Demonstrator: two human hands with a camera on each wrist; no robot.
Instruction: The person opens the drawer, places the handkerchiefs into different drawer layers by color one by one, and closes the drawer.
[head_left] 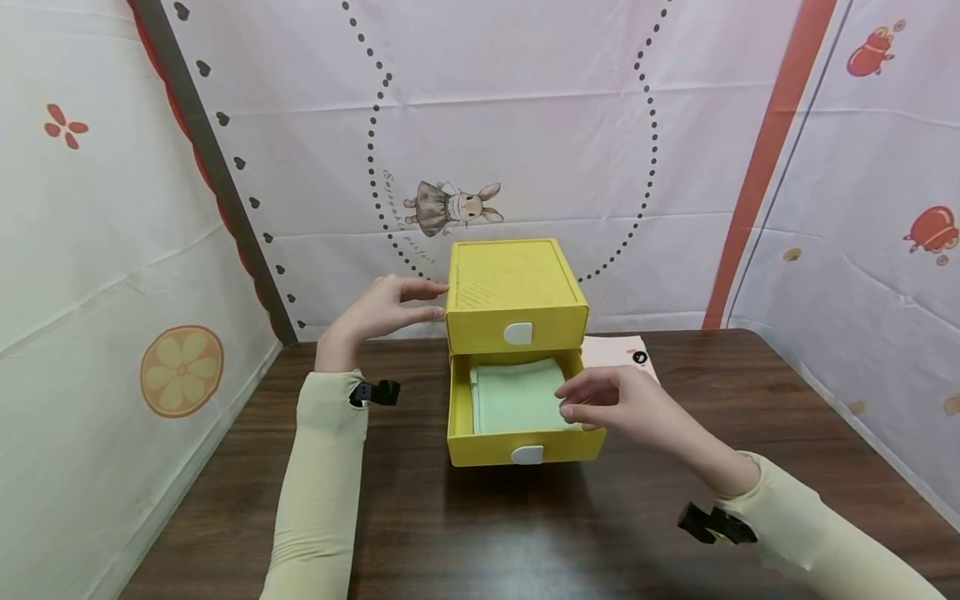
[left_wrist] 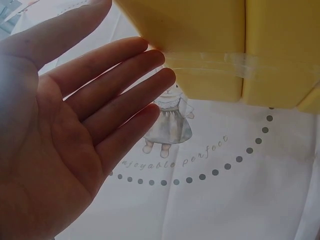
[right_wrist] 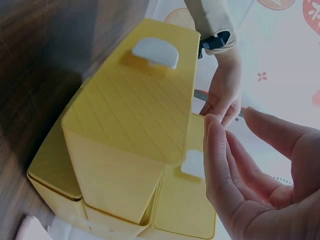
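A yellow drawer box [head_left: 517, 275] stands at the back of the table, its lower drawer [head_left: 487, 450] pulled out and its upper front [head_left: 480, 333] flush. Inside the lower drawer lies a folded pale green cloth [head_left: 517, 396]. At the box's upper left side is my left hand [head_left: 378, 308], fingers straight; whether the fingertips touch the box I cannot tell. The left wrist view shows its palm [left_wrist: 55, 150] with nothing in it. Over the drawer's right edge hovers my right hand [head_left: 626, 404], fingers loosely bent, thumb [right_wrist: 275, 132] apart, holding nothing. White tabs [head_left: 527, 455] mark both drawer fronts.
Behind the box's right side lies a flat whitish item [head_left: 618, 346] with a round black mark. The dark wooden table [head_left: 405, 533] is bounded by printed cloth walls [head_left: 525, 150] at the back and both sides.
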